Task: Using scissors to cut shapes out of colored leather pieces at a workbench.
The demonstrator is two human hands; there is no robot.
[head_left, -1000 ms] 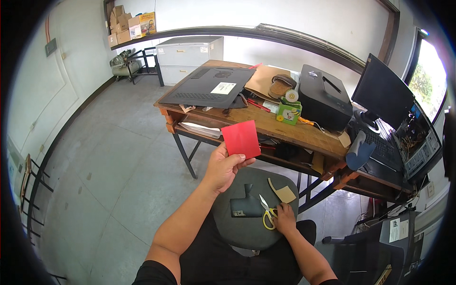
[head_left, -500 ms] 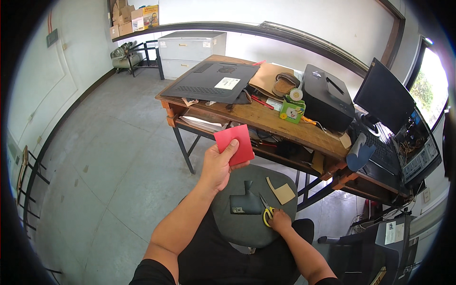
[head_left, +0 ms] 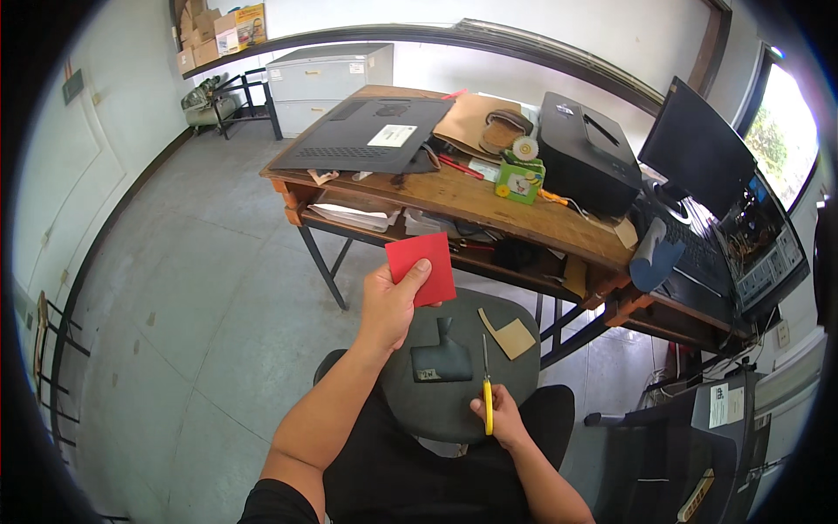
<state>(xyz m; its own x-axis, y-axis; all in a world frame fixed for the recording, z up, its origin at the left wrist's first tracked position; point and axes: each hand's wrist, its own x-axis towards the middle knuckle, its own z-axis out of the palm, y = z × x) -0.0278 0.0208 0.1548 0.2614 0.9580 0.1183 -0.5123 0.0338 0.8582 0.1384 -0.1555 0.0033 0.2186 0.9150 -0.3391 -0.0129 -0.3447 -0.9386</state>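
A red square sheet (head_left: 434, 275) is pinched in my left hand (head_left: 390, 307), thumb on its face and fingers behind it; I cannot tell if it is leather or card. Lower down, over the front of a dark grey stool seat (head_left: 436, 410), my right hand (head_left: 504, 419) grips yellow-handled scissors (head_left: 488, 403), seen edge-on with the blades pointing away from me. On the seat lies a dark flat cut-out (head_left: 441, 361) with a narrow neck and a small marked label. To its right is a tan cut-out (head_left: 513, 339) with a thin curved strip.
Beyond the stool stands a wooden desk (head_left: 384, 194) with a black panel (head_left: 367, 131), a green box (head_left: 519, 179) and a black printer (head_left: 589, 153). A monitor (head_left: 698, 148) is at the right. A grey cabinet (head_left: 327, 79) stands behind, black equipment (head_left: 698, 445) at lower right.
My right hand has picked the scissors up off the seat and turned them edge-on, moving slightly left. My left hand still holds the red sheet. The whole view has shifted a little.
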